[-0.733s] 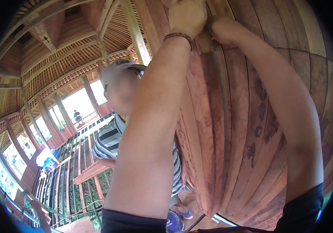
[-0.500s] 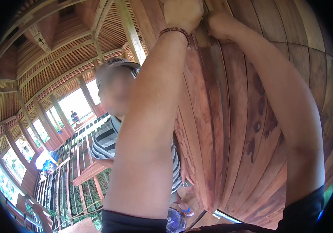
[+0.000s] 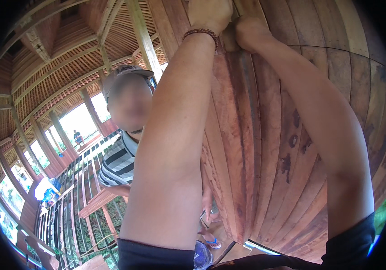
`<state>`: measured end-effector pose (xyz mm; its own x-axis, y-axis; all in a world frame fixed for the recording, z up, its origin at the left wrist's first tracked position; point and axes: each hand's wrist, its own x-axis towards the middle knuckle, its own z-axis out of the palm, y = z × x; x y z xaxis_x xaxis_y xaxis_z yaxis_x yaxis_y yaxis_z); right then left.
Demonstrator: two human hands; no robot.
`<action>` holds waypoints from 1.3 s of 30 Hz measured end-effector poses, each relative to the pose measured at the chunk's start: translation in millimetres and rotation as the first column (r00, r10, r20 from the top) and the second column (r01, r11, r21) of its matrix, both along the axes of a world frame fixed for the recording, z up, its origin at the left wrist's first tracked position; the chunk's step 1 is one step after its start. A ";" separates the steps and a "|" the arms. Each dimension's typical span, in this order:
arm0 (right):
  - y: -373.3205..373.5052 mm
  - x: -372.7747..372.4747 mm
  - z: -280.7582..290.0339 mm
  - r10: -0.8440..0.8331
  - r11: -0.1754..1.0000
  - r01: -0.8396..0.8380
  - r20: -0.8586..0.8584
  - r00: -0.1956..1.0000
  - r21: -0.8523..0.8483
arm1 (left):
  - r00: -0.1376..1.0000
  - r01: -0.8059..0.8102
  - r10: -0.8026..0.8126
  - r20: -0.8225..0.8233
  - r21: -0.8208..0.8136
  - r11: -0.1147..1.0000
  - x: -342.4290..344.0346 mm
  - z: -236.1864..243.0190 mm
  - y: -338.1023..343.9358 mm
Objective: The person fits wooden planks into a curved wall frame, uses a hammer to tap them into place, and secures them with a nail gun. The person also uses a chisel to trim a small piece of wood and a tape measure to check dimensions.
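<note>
Both my arms reach up to a wall of reddish-brown wooden planks [image 3: 274, 135]. My left hand [image 3: 211, 15], with a beaded bracelet [image 3: 202, 32] at its wrist, is curled against the planks at the top edge of the view. Just right of it, my right hand [image 3: 251, 33] is closed with its fingers bent toward the wood. Between the two hands lies a narrow, lighter strip of wood [image 3: 231, 38]. Whatever the fingers hold is hidden behind the hands.
Close on the left stands a co-worker in a cap and striped shirt [image 3: 118, 159], one hand [image 3: 207, 202] lowered beside the wall. Below are a loose board [image 3: 96, 202], open floor joists [image 3: 73, 211] and a blue-purple bucket [image 3: 202, 254]. Farther back, another person [image 3: 78, 137] sits by posts.
The view has shifted slightly. My right hand looks more tightly curled and turned against the wood. The co-worker's lowered hand shows higher beside my left arm.
</note>
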<state>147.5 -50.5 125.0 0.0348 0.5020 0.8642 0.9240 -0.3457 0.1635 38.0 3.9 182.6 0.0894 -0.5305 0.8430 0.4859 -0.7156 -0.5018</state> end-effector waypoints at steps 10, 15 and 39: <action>13.0 -0.2 4.8 0.004 0.995 -0.010 -0.074 0.997 -0.094 | 0.999 -0.015 0.014 -0.038 -0.037 0.999 -5.4 -2.1 1.7; 17.0 8.8 -1.9 0.171 0.964 -0.240 -0.421 0.891 -0.116 | 0.998 0.060 -0.061 -0.018 -0.051 0.997 -5.3 -3.5 4.0; 18.5 -17.8 -99.2 0.821 0.378 -0.548 -0.544 -0.174 0.746 | 0.385 -0.746 0.679 -0.625 0.222 0.627 -12.4 -9.7 -37.3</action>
